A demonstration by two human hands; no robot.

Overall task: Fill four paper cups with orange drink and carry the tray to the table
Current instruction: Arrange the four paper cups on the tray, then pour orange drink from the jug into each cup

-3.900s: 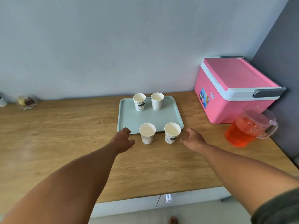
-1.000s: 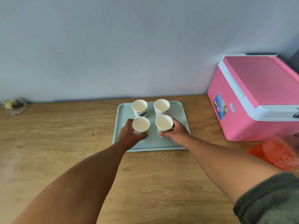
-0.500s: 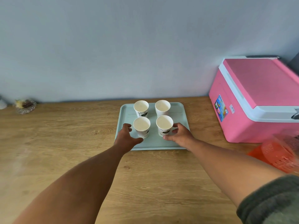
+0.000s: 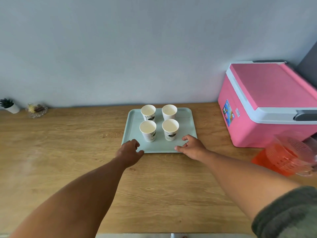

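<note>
Cups (image 4: 158,124) stand on tray (image 4: 161,147); both hands' (image 4: 130,150) (image 4: 193,147) grips open, empty, just before them.

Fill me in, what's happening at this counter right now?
A person has four paper cups standing upright in a two-by-two block on a pale green tray, all empty. The left hand and right hand hover open at the tray's near edge, holding nothing. The pitcher of orange drink sits untouched at the right, beside a pink cooler.

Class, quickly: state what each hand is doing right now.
Left hand: open, loosely curled, holding nothing, at the tray's near edge.
Right hand: open, empty, by the tray's near right corner.
</note>
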